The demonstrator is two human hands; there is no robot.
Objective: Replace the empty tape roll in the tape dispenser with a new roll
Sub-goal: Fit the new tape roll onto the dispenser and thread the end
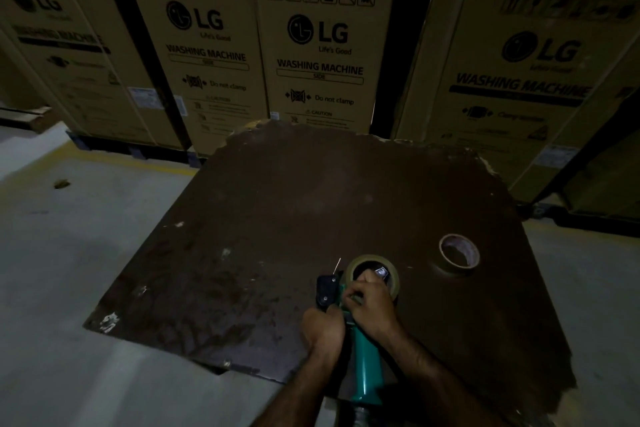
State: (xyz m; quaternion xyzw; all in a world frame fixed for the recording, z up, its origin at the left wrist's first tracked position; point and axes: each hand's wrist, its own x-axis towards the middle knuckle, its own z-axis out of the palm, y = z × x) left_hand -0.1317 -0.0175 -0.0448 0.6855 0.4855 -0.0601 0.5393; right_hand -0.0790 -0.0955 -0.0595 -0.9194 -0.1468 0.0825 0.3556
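Observation:
A tape dispenser [363, 367] with a green handle and a black front lies on the dark brown board [294, 218], near its front edge. A full brown tape roll [393, 279] sits on the dispenser's hub. My left hand [323, 328] grips the dispenser just behind its black front. My right hand [372, 300] rests over the roll's near side, its fingertips pinching at the roll's edge. An empty cardboard core [460, 255] lies flat on the board to the right, apart from both hands.
The worn board has ragged far and right edges. Tall cardboard washing-machine boxes [318, 45] stand in a row close behind it on pallets. Grey concrete floor [69, 253] with a yellow line lies to the left.

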